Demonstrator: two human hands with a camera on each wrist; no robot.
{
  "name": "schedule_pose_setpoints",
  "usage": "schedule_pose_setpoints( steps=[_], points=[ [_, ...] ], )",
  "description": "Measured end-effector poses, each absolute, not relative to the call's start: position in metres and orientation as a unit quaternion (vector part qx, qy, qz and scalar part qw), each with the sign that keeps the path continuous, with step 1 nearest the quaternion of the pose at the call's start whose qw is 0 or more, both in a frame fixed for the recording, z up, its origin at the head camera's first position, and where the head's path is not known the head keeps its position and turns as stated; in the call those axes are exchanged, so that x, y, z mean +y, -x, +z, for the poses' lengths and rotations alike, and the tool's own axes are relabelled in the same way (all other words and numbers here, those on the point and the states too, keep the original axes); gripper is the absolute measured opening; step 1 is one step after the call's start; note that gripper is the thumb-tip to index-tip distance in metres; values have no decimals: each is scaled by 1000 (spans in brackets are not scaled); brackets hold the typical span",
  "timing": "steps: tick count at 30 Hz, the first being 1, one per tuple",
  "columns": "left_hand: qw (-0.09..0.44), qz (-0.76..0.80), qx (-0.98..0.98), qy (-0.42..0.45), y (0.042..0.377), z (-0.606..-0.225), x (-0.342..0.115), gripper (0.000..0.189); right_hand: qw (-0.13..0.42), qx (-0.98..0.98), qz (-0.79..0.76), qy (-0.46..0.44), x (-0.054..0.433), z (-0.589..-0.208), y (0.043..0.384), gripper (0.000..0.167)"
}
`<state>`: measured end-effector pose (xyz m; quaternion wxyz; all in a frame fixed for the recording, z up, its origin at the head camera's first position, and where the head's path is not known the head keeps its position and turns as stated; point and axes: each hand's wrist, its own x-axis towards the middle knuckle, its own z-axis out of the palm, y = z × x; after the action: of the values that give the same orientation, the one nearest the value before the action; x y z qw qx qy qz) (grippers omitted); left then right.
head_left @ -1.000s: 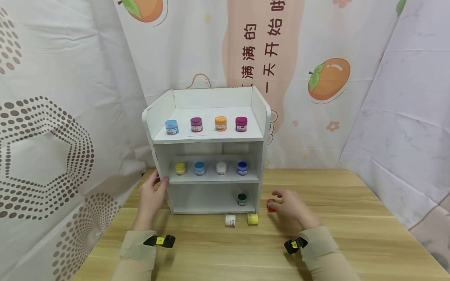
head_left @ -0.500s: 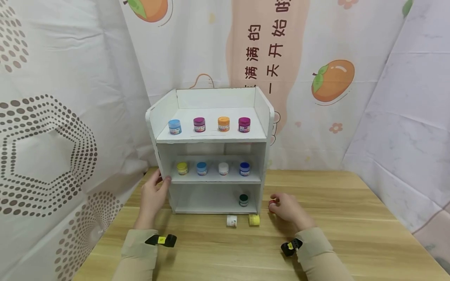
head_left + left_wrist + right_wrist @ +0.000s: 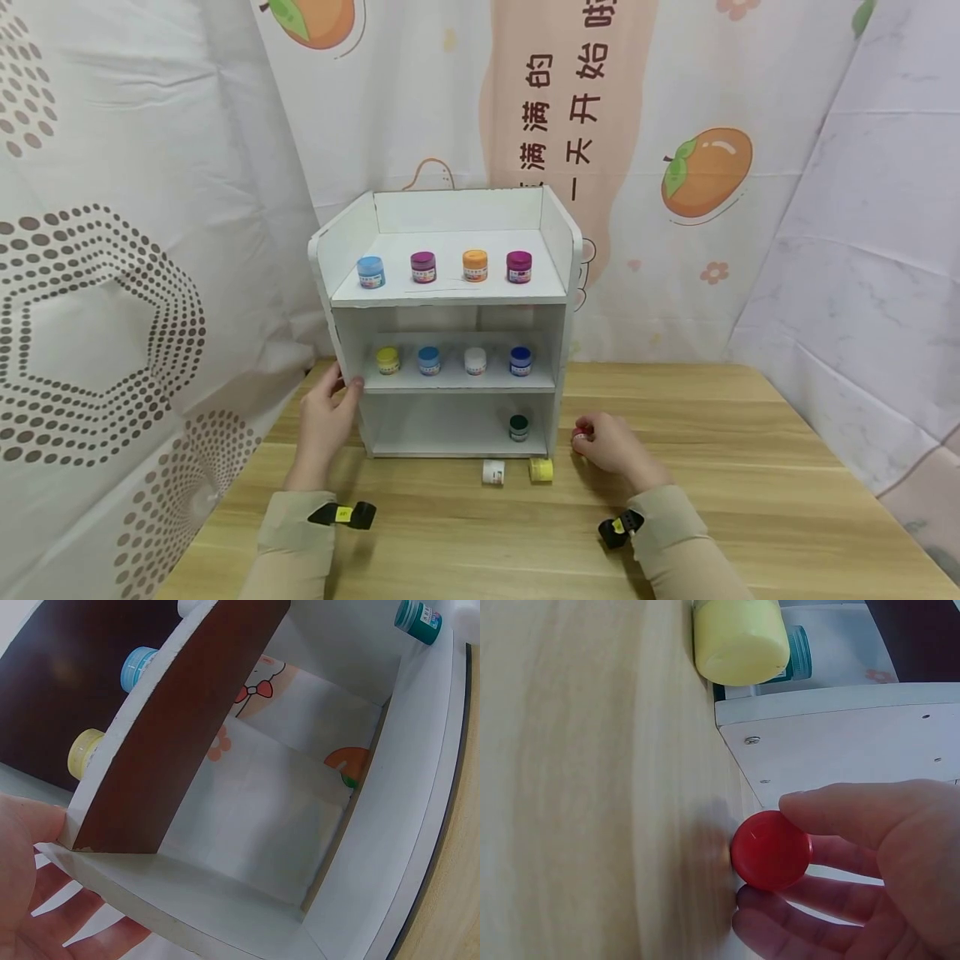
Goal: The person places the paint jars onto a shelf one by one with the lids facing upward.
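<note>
A white three-tier shelf (image 3: 450, 302) stands on the wooden table. My left hand (image 3: 318, 429) grips its left side panel, thumb on the front edge and fingers along the outer face. To the right of the shelf, my right hand (image 3: 615, 450) holds a small red paint jar (image 3: 771, 851) between thumb and fingers. The jar lies on its side, low at the tabletop, its smooth round end towards the right wrist camera. A yellow paint jar (image 3: 541, 470) and a white paint jar (image 3: 492, 472) lie tipped over before the shelf.
Several paint jars, such as an orange one (image 3: 475, 266), stand on the top tier. Another row, with a white jar (image 3: 476, 361), fills the middle tier. A dark green jar (image 3: 518, 428) stands at the bottom tier's right. A printed curtain (image 3: 675, 292) hangs behind.
My right hand has closed in on the red jar, and its fingers now hold it. The left hand keeps its grip on the shelf. The head view has shifted slightly.
</note>
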<state>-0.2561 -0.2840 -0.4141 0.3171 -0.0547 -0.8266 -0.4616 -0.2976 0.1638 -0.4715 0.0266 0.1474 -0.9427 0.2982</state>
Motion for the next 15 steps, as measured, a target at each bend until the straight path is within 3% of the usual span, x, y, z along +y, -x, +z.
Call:
schedule_pose_setpoints(
  steps=[10,15],
  points=[
    [320,-459,-827,57,257,-415,-284,42,38,-928,334,-160,173,-462,295,13],
    [316,-462,-827,57,257,-415,-285,43,61,-924,341,-161,177,-450,292,13]
  ],
)
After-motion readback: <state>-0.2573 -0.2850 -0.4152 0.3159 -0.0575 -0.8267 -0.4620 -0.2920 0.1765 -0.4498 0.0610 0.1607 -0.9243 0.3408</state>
